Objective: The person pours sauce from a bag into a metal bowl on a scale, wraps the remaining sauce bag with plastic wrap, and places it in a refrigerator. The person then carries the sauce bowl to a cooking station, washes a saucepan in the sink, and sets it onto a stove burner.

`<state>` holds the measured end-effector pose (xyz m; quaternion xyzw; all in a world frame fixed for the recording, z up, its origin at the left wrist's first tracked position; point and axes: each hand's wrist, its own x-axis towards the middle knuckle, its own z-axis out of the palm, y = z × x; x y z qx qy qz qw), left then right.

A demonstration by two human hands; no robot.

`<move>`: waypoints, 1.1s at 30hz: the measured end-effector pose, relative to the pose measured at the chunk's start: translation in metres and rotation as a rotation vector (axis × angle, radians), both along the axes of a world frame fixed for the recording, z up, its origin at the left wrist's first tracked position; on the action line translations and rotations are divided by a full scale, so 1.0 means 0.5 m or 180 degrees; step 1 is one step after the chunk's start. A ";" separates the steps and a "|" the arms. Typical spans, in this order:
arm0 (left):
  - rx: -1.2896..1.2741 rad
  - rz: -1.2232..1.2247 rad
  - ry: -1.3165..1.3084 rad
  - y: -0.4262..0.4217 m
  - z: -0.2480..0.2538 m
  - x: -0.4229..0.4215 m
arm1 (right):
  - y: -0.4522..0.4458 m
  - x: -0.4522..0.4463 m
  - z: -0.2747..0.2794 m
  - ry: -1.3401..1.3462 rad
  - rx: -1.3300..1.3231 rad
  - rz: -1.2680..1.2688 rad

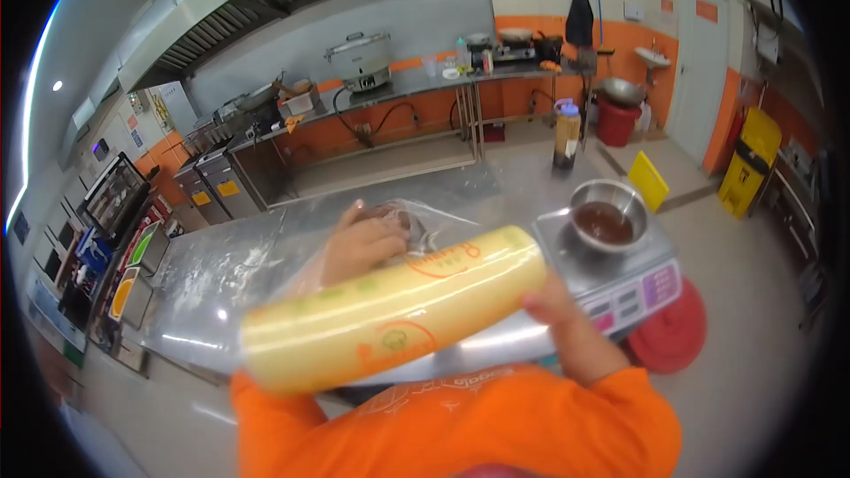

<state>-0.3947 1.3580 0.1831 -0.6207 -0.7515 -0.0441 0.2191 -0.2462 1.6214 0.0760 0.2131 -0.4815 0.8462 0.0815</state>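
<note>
A big yellow roll of cling film point(398, 310) with orange print lies slantwise across my body, above the table's near edge. My right hand point(555, 303) grips its right end; most of those fingers are hidden behind the roll. Beyond it, my left hand point(365, 244) lies with bent fingers on a dark brown lump point(398, 218), perhaps dough. Clear film stretches over and around the lump. To the right, a steel bowl point(609, 217) of brown liquid stands on a digital scale point(611, 274).
White flour streaks mark the steel table point(199, 279) on the left. A bottle point(567, 137) of dark liquid stands at its far right, near a yellow board point(648, 181). A red lid or tub point(677, 332) sits low beside the scale. A cooking counter point(407, 84) runs along the back wall.
</note>
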 end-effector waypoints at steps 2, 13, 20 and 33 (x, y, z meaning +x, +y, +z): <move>0.0656 0.0212 -0.0744 0.013 -0.028 -0.013 | 0.020 0.012 -0.002 -0.0442 0.0192 0.0099; 0.1191 0.0322 -0.1660 0.035 -0.151 -0.020 | 0.121 -0.013 -0.119 -0.1040 0.1225 0.0210; 0.1695 0.0501 -0.2829 0.077 -0.257 0.011 | 0.101 0.012 -0.159 -0.1615 0.1913 -0.0021; 0.1881 0.1377 -0.5358 0.157 -0.309 0.095 | 0.039 -0.012 -0.113 0.0476 0.4032 -0.2840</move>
